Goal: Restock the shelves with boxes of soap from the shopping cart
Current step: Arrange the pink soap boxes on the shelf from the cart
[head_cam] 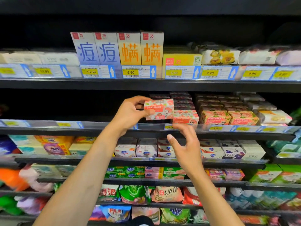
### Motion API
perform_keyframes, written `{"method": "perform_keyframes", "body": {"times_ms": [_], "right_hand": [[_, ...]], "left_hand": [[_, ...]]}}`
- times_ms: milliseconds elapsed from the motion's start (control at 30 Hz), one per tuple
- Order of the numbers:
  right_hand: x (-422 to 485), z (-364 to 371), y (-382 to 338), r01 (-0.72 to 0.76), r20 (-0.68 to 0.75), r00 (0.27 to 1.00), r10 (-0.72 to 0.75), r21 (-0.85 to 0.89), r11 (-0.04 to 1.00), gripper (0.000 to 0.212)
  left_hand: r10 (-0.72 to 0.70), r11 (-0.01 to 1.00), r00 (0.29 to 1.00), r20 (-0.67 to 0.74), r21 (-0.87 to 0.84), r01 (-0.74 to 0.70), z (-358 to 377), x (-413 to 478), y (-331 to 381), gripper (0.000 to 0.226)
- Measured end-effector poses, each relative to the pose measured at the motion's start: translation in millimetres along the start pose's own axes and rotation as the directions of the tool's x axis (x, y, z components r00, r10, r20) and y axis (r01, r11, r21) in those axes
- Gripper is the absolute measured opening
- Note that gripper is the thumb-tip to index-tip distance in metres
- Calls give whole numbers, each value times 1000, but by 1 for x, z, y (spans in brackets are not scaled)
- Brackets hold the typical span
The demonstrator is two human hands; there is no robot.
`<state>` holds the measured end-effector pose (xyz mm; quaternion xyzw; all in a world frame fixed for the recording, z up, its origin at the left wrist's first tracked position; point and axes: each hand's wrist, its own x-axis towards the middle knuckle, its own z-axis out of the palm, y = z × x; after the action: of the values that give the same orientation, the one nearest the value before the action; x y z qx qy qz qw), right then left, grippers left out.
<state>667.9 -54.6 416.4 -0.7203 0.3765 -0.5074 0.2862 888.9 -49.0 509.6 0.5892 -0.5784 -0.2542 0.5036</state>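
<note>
My left hand point(132, 111) grips a pink "Goat Soap" box point(160, 109) by its left end and holds it just above the second shelf point(97, 129), left of the stacked goat soap boxes point(185, 118). More of the same boxes point(229, 117) stand in rows to the right. My right hand point(185, 145) hovers below the shelf edge with fingers spread and holds nothing. The shopping cart is out of view.
The second shelf is dark and bare to the left of the held box. The top shelf carries tall blue and orange boxes point(117, 48) with price tags point(130, 72). Lower shelves hold soap packs point(146, 149) and detergent bags point(135, 194).
</note>
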Motion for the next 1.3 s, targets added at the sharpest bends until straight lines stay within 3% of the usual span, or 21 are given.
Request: {"method": "perform_keyframes", "body": {"times_ms": [167, 300, 567, 833, 1033, 1167, 1300], "right_hand": [[-8, 7, 34, 146, 128, 986, -104, -379, 914, 48], [-9, 5, 46, 190, 161, 979, -123, -524, 830, 58], [-8, 6, 50, 174, 142, 983, -116, -525, 833, 53], [-8, 7, 52, 168, 137, 984, -112, -523, 836, 51], [-8, 2, 47, 196, 197, 975, -100, -563, 803, 59], [-11, -16, 38, 247, 281, 955, -90, -593, 766, 60], [-32, -59, 30, 192, 253, 967, -41, -608, 770, 58]], "left_hand": [[-57, 996, 998, -41, 69, 59, 4, 23, -15, 39], [-107, 986, 994, -33, 125, 110, 10, 36, -31, 40], [-84, 955, 996, -19, 284, 86, 17, 40, -33, 38], [-133, 915, 991, -28, 381, 133, 27, 41, -32, 51], [-98, 856, 995, -13, 509, 91, 34, 33, -26, 47], [-15, 773, 1000, 8, 635, 7, 31, 20, -18, 46], [182, 706, 983, 21, 693, -146, 46, -12, -2, 43]]}}
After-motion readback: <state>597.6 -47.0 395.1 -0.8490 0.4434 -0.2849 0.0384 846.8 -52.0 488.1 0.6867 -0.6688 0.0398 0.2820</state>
